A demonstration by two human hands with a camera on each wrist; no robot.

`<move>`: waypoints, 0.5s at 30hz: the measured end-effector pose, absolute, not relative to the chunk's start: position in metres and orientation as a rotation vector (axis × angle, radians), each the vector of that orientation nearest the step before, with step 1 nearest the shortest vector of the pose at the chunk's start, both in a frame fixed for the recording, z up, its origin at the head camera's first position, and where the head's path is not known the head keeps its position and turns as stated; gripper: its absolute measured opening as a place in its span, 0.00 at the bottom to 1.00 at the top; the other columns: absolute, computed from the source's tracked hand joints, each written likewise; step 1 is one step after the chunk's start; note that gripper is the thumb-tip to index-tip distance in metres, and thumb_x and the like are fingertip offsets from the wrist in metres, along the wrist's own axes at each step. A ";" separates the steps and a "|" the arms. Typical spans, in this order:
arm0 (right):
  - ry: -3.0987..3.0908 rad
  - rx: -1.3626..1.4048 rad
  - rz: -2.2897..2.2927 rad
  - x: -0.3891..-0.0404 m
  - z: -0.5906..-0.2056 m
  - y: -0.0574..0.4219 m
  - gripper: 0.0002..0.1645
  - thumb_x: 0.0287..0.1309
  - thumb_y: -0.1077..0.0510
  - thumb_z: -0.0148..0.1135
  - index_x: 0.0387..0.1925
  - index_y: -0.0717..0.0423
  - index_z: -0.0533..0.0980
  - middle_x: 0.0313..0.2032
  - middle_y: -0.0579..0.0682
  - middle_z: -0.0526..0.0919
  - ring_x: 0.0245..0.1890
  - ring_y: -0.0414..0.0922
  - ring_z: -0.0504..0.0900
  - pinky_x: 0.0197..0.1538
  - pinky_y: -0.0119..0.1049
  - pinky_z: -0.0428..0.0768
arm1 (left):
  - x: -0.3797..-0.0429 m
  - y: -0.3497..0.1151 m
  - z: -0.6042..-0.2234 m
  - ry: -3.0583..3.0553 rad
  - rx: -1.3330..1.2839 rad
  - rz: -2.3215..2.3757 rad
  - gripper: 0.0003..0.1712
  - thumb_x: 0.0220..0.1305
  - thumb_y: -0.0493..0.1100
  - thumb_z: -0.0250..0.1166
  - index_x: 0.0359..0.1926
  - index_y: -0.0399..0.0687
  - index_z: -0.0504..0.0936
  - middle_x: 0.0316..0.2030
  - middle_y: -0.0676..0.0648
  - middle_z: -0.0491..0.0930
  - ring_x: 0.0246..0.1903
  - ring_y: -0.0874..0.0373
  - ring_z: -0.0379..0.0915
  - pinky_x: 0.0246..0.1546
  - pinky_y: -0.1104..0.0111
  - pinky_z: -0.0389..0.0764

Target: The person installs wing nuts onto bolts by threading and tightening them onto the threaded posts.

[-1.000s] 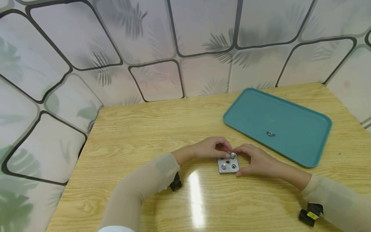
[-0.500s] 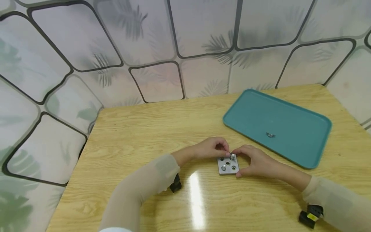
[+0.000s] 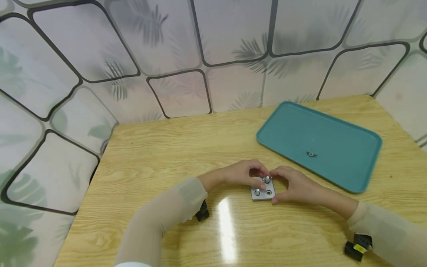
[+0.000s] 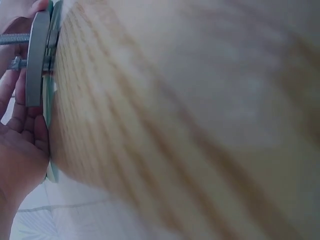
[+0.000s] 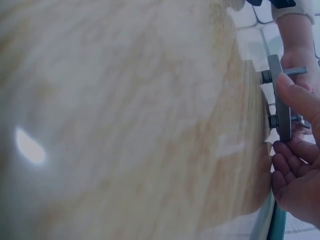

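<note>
A square metal plate (image 3: 261,194) with holes lies on the table, two bolts standing up through it. My right hand (image 3: 295,185) grips its right side, thumb at the near corner and index finger at the far one. From the left, my left hand (image 3: 241,173) reaches over the plate, thumb and index finger round a wing nut (image 5: 301,121) on the far bolt (image 3: 267,179). The near bolt (image 3: 257,192) shows a bare threaded end. In the right wrist view, bolt heads (image 5: 273,121) stick out under the plate. The left thumb hides some holes.
Behind the right hand lies a teal tray (image 3: 337,137) with another wing nut (image 3: 311,154) in it. The wooden table (image 3: 166,148) ends at a patterned wall covering (image 3: 233,85). A bright light reflection (image 3: 227,230) shows on the tabletop.
The left thumb has moved toward the near side and right, spreading from the index finger and covering the middle hole. The right hand and plate stay in place.
</note>
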State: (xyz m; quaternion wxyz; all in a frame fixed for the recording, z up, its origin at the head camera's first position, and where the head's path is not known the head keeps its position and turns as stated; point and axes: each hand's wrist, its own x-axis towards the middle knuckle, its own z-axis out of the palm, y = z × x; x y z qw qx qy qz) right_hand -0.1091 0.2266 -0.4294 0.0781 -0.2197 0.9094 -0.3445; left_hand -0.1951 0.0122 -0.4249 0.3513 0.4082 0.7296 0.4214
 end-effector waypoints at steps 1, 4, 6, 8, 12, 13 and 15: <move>2.724 -0.659 -1.031 -0.109 -0.429 0.226 0.43 0.35 0.44 0.79 0.52 0.64 0.75 0.49 0.55 0.79 0.51 0.54 0.75 0.51 0.51 0.73 | -0.194 0.012 -0.424 1.897 1.060 1.082 0.19 0.58 0.41 0.68 0.50 0.43 0.78 0.46 0.51 0.76 0.46 0.70 0.70 0.51 0.78 0.70; 2.724 -0.662 -1.030 -0.109 -0.428 0.226 0.44 0.34 0.44 0.79 0.52 0.63 0.75 0.49 0.55 0.79 0.51 0.54 0.75 0.52 0.52 0.73 | -0.194 0.012 -0.424 1.917 1.042 1.090 0.16 0.61 0.41 0.66 0.50 0.43 0.79 0.44 0.50 0.77 0.43 0.69 0.71 0.48 0.78 0.72; 2.723 -0.673 -1.035 -0.109 -0.427 0.226 0.44 0.34 0.44 0.79 0.52 0.63 0.75 0.49 0.56 0.79 0.51 0.55 0.75 0.52 0.52 0.72 | -0.195 0.012 -0.424 1.926 1.019 1.110 0.14 0.62 0.40 0.64 0.49 0.43 0.79 0.43 0.49 0.78 0.41 0.69 0.72 0.46 0.77 0.73; 2.722 -0.683 -1.041 -0.109 -0.426 0.226 0.44 0.34 0.44 0.79 0.52 0.63 0.75 0.49 0.56 0.79 0.51 0.55 0.75 0.52 0.52 0.73 | -0.196 0.013 -0.425 1.939 1.002 1.131 0.13 0.63 0.40 0.64 0.48 0.42 0.79 0.41 0.50 0.79 0.39 0.69 0.72 0.45 0.77 0.73; 2.726 -0.697 -1.044 -0.109 -0.427 0.226 0.42 0.35 0.44 0.79 0.51 0.62 0.75 0.49 0.56 0.79 0.50 0.54 0.76 0.51 0.50 0.73 | -0.196 0.013 -0.426 1.972 0.978 1.151 0.08 0.63 0.40 0.63 0.42 0.42 0.77 0.36 0.51 0.78 0.36 0.69 0.71 0.42 0.77 0.73; 2.728 -0.696 -1.043 -0.110 -0.427 0.226 0.42 0.35 0.44 0.79 0.51 0.62 0.75 0.48 0.55 0.79 0.50 0.53 0.76 0.51 0.50 0.73 | -0.197 0.013 -0.427 1.978 0.975 1.153 0.08 0.63 0.40 0.63 0.41 0.42 0.77 0.35 0.52 0.78 0.35 0.69 0.71 0.41 0.78 0.73; 2.728 -0.691 -1.042 -0.110 -0.428 0.226 0.41 0.35 0.44 0.79 0.51 0.62 0.75 0.48 0.55 0.79 0.50 0.53 0.76 0.51 0.50 0.73 | -0.197 0.013 -0.427 1.983 0.975 1.155 0.07 0.63 0.40 0.63 0.39 0.42 0.77 0.34 0.52 0.77 0.34 0.68 0.70 0.40 0.78 0.72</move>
